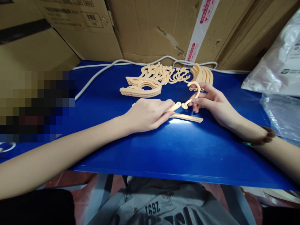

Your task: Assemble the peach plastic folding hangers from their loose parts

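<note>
My left hand is closed round a cream plastic arm piece, whose rounded end with a hole pokes out past the fingertips. A second flat cream bar extends to the right from beneath that hand, low over the blue table. Between thumb and fingers, my right hand pinches a cream hook. The hook's curve is at the top, and its round base is close beside the end of the arm piece. Whether the two touch is hard to tell.
Behind my hands on the blue table lie stacked cream arm pieces, a pile of hooks and more curved pieces. A white cable runs along the cardboard. Plastic bags are at the right.
</note>
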Available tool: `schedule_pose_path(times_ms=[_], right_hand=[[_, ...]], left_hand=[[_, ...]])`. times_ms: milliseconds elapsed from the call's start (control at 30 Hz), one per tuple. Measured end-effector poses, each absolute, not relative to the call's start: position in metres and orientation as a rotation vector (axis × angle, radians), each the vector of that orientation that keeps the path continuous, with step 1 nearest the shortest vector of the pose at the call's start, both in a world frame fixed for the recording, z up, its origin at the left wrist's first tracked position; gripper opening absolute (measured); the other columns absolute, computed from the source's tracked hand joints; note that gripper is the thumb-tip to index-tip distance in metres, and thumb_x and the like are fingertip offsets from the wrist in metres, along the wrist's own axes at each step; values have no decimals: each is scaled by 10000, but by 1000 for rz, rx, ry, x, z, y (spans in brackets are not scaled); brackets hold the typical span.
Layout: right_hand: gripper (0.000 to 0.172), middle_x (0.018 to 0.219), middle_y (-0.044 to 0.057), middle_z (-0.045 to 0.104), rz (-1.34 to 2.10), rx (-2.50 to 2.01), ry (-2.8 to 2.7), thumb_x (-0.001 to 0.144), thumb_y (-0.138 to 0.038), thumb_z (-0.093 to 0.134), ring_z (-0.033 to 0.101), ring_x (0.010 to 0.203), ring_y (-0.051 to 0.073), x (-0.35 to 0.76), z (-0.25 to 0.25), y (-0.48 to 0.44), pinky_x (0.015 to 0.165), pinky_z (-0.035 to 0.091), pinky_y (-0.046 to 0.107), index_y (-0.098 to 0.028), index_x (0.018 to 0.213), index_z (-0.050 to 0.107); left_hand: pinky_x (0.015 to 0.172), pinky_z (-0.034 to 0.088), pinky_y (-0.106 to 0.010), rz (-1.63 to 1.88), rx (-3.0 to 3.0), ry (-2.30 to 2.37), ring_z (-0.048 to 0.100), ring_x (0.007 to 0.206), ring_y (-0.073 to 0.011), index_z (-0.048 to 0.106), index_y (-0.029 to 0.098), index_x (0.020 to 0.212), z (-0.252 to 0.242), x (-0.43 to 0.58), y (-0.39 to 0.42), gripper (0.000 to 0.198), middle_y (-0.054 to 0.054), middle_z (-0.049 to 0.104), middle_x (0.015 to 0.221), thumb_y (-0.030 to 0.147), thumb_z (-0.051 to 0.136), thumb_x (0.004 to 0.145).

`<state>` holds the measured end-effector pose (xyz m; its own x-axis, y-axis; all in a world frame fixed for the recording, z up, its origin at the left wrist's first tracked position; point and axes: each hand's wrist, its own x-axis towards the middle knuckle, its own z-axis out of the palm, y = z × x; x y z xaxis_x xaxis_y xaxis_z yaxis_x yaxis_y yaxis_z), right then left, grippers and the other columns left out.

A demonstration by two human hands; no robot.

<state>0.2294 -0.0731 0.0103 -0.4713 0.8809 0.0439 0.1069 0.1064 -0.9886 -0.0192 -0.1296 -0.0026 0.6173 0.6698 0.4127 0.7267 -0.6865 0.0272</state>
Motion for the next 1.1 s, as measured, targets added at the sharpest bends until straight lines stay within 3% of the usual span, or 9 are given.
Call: schedule_pose_path(times_ms=[233,400,467,633,833,1100], right_hand=[[719,795,-35,695,1385,-975,-1693,796,-261,764,621,622,127,232,13,-74,609,538,282,-332,1452,482],[854,839,-45,709,1436,-918,-1700,828,-235,728,619,629,120,233,11,-74,630,550,290,-405,1569,339],[786,855,-35,715,1430,-933,-1704,832,-233,724,617,632,122,233,10,-75,637,552,299,-391,1537,416],[407,892,12,736,1431,-941,-1723,842,-262,738,597,647,108,232,10,-76,664,543,294,-272,1248,721],[248,858,28,737,1450,-934,-1726,836,-295,761,589,632,100,231,10,-77,642,521,270,-220,1071,779],[178,830,24,739,1471,-932,-1713,823,-289,771,584,610,96,230,11,-76,624,506,258,-208,980,792]], left_hand=[[484,230,-284,-676,-2702,-1182,546,522,-145,654,151,954,-1,-19,-131,313,8,634,643,319,392,987],[493,251,-281,-682,-2721,-1179,554,542,-144,658,135,1006,0,-20,-131,299,11,627,641,277,400,950],[498,263,-282,-680,-2723,-1190,558,551,-147,659,134,1014,1,-20,-131,312,7,627,650,281,391,954],[510,285,-283,-664,-2722,-1176,570,589,-153,656,144,997,0,-19,-130,304,-7,623,688,276,385,953],[530,313,-279,-672,-2687,-1124,568,624,-159,647,145,1023,1,-19,-130,294,-16,614,705,281,391,972],[576,357,-281,-689,-2711,-1112,570,681,-164,650,134,1054,2,-18,-130,296,-29,620,761,278,399,991]])
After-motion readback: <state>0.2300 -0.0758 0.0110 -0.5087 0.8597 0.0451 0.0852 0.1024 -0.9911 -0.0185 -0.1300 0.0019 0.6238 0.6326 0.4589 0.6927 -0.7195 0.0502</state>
